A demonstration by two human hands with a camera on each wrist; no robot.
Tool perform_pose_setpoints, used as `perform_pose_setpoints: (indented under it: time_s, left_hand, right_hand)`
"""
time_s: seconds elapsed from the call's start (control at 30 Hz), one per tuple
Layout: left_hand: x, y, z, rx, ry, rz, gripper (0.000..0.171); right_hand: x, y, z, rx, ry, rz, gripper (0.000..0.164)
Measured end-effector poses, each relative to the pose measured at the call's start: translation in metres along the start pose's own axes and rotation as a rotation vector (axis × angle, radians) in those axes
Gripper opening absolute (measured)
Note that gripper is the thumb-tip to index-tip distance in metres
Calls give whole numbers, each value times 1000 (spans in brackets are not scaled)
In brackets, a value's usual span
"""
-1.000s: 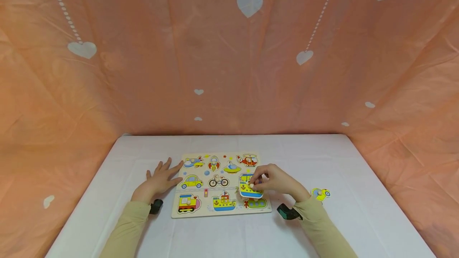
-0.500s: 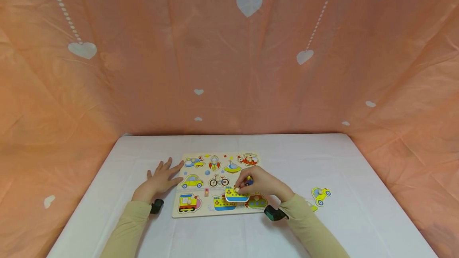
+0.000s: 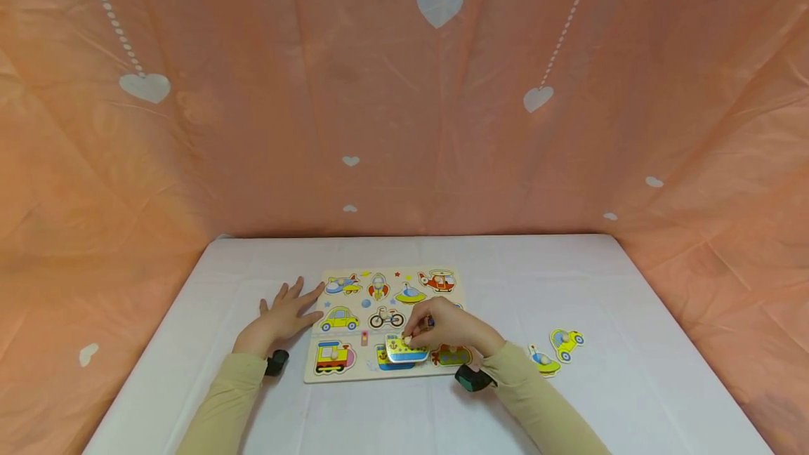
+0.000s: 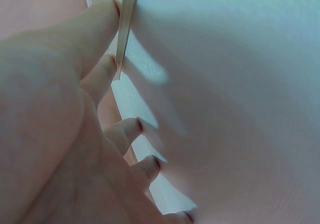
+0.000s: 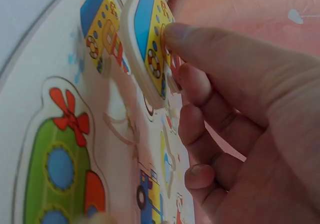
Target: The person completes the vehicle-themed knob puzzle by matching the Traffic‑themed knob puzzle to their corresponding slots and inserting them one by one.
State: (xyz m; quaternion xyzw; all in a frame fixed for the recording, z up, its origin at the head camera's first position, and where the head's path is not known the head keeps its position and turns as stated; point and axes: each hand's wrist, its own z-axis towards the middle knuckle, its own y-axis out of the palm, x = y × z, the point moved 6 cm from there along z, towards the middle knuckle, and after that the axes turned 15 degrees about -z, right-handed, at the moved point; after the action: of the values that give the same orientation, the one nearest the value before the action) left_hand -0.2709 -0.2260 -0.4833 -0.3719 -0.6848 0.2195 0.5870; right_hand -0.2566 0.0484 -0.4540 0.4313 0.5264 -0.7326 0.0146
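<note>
One light, stiff boat piece (image 3: 405, 349), pinched by its peg in the right hand (image 3: 450, 327), hovers over the board's (image 3: 329, 375) front row, while the flat left hand (image 3: 282, 316) steadies the board's edge.

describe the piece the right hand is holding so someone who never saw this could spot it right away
On the white table lies a wooden puzzle board of vehicle pictures. Over its near edge the right hand pinches a boat piece by its small knob. It has a yellow hull with a blue band, and unlike the seated pieces it is lifted, overlapping the similar ship beneath.
</note>
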Motion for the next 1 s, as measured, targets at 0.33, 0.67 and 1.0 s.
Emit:
perform_pose_setpoints:
  time_s: [0.33, 0.67, 1.0]
  left_hand:
    - [-1, 2, 1, -4, -8, -1, 70]
    - [-1, 2, 1, 3, -8, 11, 70]
    - [1, 1, -1, 2, -19, -1, 70]
  right_hand:
    - [6, 11, 4, -33, 46, 14, 8]
    - [2, 15, 7, -34, 4, -37, 9]
    - [0, 20, 8, -27, -18, -78, 9]
